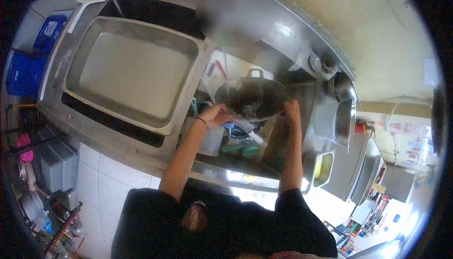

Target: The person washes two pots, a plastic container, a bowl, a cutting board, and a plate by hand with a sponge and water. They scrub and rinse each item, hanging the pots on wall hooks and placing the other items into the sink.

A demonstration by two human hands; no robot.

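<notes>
The fingers of a left hand (pixel 218 116) and a right hand (pixel 291 110) grasp opposite sides of a dark two-handled wok (pixel 258 97) over the open sink (pixel 304 93), inside the front edge of a metal bench (pixel 111 142). A red-handled utensil (pixel 221 68) lies on a white board (pixel 237 61) behind it, with a pale plastic container (pixel 212 141) near the left wrist. Toward the bench's left end, a large rectangular tray (pixel 141 26) holds cloudy liquid.

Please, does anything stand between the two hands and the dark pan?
Nothing clearly does: left hand and right hand hold the edge of the dark pan. A blue item shows by the left fingers; whether it is partly between, I cannot tell.
</notes>
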